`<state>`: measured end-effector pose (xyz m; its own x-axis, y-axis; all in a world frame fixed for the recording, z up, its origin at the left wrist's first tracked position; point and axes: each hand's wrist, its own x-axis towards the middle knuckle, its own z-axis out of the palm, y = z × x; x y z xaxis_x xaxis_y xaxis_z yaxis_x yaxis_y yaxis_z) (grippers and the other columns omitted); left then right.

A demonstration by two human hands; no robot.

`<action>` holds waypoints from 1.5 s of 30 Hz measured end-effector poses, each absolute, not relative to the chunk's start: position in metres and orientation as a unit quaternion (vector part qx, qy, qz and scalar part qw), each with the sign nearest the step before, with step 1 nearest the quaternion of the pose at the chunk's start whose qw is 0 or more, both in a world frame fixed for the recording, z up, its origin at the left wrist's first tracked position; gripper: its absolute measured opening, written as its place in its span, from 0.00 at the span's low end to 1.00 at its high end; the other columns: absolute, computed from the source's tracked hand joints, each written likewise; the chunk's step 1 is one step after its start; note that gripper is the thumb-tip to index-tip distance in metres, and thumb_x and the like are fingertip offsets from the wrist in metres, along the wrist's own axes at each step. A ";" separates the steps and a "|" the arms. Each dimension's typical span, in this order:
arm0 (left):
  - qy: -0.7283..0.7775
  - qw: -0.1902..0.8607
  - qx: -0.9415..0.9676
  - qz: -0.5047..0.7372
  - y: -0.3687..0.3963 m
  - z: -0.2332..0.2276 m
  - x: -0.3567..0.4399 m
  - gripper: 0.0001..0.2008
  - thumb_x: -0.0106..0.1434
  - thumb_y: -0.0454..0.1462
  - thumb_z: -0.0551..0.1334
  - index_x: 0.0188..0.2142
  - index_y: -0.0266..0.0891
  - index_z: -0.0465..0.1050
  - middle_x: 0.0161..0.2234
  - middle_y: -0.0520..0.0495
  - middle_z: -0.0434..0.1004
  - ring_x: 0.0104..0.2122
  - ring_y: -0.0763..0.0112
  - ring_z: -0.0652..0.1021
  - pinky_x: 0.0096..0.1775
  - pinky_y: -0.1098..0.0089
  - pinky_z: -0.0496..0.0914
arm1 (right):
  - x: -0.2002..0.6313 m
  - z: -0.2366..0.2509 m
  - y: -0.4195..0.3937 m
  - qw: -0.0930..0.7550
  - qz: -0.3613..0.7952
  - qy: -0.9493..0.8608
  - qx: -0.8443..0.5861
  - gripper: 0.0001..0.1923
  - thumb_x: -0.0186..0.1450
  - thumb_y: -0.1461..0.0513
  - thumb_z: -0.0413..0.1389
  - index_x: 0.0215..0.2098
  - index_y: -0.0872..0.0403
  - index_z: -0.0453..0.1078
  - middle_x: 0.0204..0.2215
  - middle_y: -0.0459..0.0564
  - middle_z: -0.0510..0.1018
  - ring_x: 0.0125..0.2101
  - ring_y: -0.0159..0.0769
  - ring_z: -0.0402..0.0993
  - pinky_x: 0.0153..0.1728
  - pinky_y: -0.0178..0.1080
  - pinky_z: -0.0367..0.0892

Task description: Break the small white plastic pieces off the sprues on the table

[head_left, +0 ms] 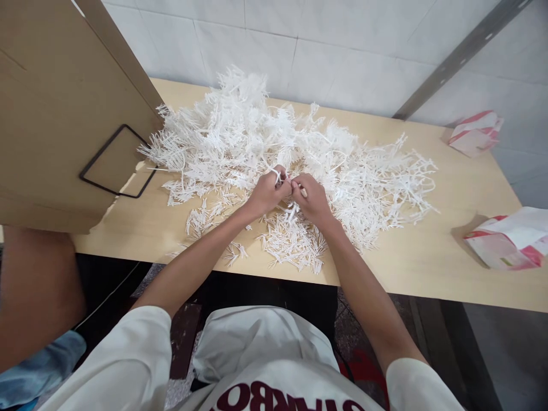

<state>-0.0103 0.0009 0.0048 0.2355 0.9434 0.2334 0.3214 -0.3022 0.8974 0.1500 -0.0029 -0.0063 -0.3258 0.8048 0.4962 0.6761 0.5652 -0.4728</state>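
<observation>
While a scatter of short white plastic sticks (pixel 293 242) lies near the front edge of the pale wooden counter (pixel 411 268), a seated person's left hand (pixel 268 191) and right hand (pixel 311 197) meet just above it, both pinched closed on a branched white plastic sprue piece (pixel 286 178) held between them. Behind the hands spreads a large tangled heap of white plastic sprues (pixel 274 137), reaching toward the white tiled wall (pixel 342 45). A brown cardboard box flap (pixel 55 108) leans in at left; two red-and-white plastic bags (pixel 511 237) sit at right. Twisting too hard could likely snap a stick unevenly or flick pieces off the counter edge.
</observation>
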 end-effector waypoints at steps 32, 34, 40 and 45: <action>0.326 0.563 0.676 0.346 0.008 0.005 -0.017 0.22 0.55 0.45 0.68 0.46 0.38 0.71 0.35 0.48 0.75 0.33 0.74 0.76 0.37 0.71 0.72 | 0.153 0.010 -0.009 0.556 0.277 -0.597 -0.508 0.17 0.65 0.46 0.51 0.34 0.49 0.68 0.23 0.42 0.72 0.24 0.28 0.72 0.28 0.35 0.69; 0.337 0.561 0.664 0.361 0.007 0.006 -0.016 0.15 0.57 0.45 0.66 0.38 0.37 0.71 0.31 0.50 0.74 0.29 0.76 0.76 0.34 0.72 0.72 | 0.154 0.011 -0.007 0.554 0.308 -0.600 -0.488 0.19 0.66 0.44 0.48 0.38 0.48 0.68 0.26 0.43 0.74 0.27 0.29 0.74 0.30 0.36 0.71; 0.408 0.484 0.602 0.487 0.013 0.008 -0.019 0.13 0.61 0.47 0.63 0.36 0.40 0.67 0.31 0.53 0.72 0.20 0.81 0.72 0.25 0.74 0.68 | 0.156 0.015 -0.009 0.435 0.427 -0.678 -0.411 0.24 0.60 0.47 0.59 0.52 0.44 0.65 0.39 0.47 0.78 0.35 0.33 0.77 0.36 0.40 0.74; 0.419 0.395 0.647 0.500 0.016 0.005 -0.023 0.15 0.65 0.48 0.57 0.45 0.42 0.69 0.46 0.44 0.73 0.33 0.73 0.78 0.31 0.71 0.72 | 0.152 0.014 -0.011 0.403 0.486 -0.662 -0.404 0.20 0.64 0.48 0.55 0.50 0.45 0.66 0.36 0.47 0.78 0.35 0.33 0.78 0.34 0.40 0.75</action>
